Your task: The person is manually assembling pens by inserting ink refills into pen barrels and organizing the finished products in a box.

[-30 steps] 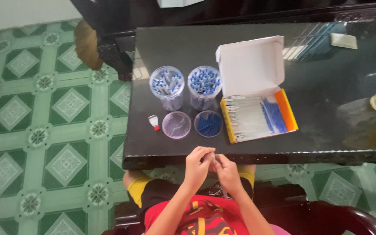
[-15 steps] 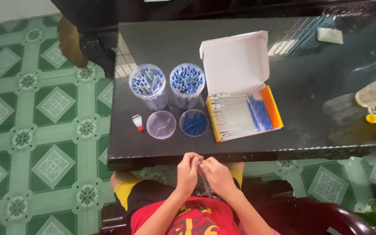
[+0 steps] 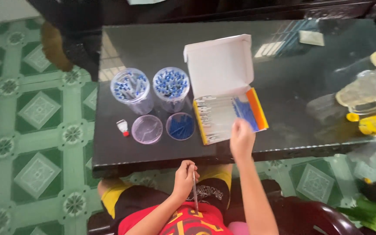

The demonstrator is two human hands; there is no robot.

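Jars point(image 3: 132, 89) of blue-capped pieces, open box point(image 3: 229, 114) (right hand point(image 3: 242, 139) reaching in, fingers loose), left hand point(image 3: 185, 177) gripping thin rod point(image 3: 195, 189).

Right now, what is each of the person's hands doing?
Left hand: closed on a thin pen refill, held over the lap.
Right hand: reaching into the open box of refills; grip cannot be told.

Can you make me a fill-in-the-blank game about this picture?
1. The right hand reaches into the open white ____ on the table.
2. The left hand holds a thin ____ over the lap.
3. Behind the two flat lids stand ____ clear jars with blue-tipped pieces.
4. The floor tiles are ____.

Missing words: box; pen; two; green
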